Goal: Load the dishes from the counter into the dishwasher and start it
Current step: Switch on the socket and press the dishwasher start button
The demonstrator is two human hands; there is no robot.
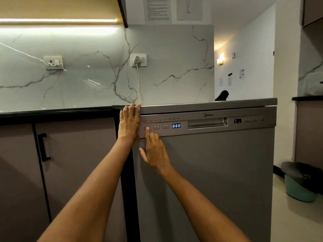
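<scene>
The dishwasher (218,172) stands shut at the end of the desk (56,110), its display (176,125) lit. It looks rigid and heavy; only a light press is needed. The right hand (154,151) puts one extended finger on the leftmost button (147,128), other fingers loosely curled, holding nothing. The left hand (129,122) lies flat, fingers hooked over the top edge, steadying. Open floor lies to the right.

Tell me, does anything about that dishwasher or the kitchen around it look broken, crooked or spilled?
Nothing stands out. The dishwasher door is shut and square, its display reads 888, and the right hand presses the leftmost button.
</scene>
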